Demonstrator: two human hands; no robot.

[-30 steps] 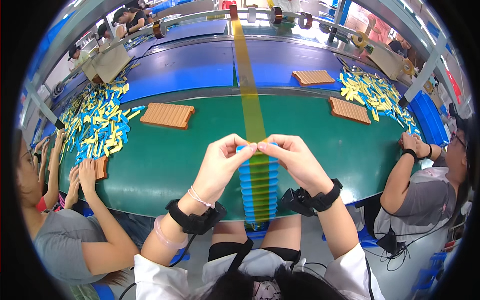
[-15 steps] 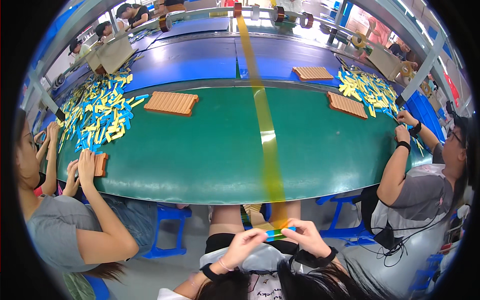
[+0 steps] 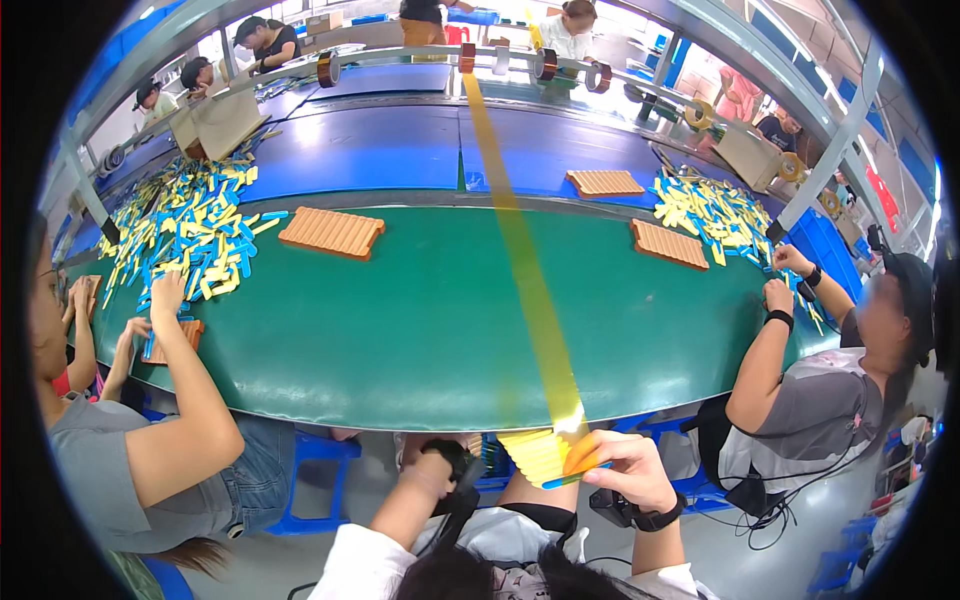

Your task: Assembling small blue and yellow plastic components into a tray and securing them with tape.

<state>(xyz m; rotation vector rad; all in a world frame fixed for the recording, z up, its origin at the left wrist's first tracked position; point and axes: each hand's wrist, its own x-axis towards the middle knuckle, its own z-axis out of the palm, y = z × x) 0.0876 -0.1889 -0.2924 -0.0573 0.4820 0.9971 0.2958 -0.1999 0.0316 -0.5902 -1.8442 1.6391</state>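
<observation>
My right hand (image 3: 637,470) is closed on a small blue strip (image 3: 570,480), pinched between thumb and fingers beyond the table's near edge. A long band of translucent amber tape (image 3: 525,280) runs from a roll (image 3: 467,60) on the overhead bar down to that hand. Just left of my right fingers, above my lap, is a yellow ridged piece (image 3: 530,458), partly behind the tape. My left forearm (image 3: 400,510), with a black wristband (image 3: 447,456), reaches forward low by the table edge; its fingers are hidden.
The green table (image 3: 380,330) carries brown ridged trays (image 3: 332,234) and piles of yellow and blue strips (image 3: 190,220) at left and right. Co-workers sit close on both sides, one with hands at a tray (image 3: 172,343). Blue stools (image 3: 315,480) stand below.
My hands were together on the blue strip at the tape's end. My left hand has let go and moved forward and down; my right moved right, still gripping the strip.
</observation>
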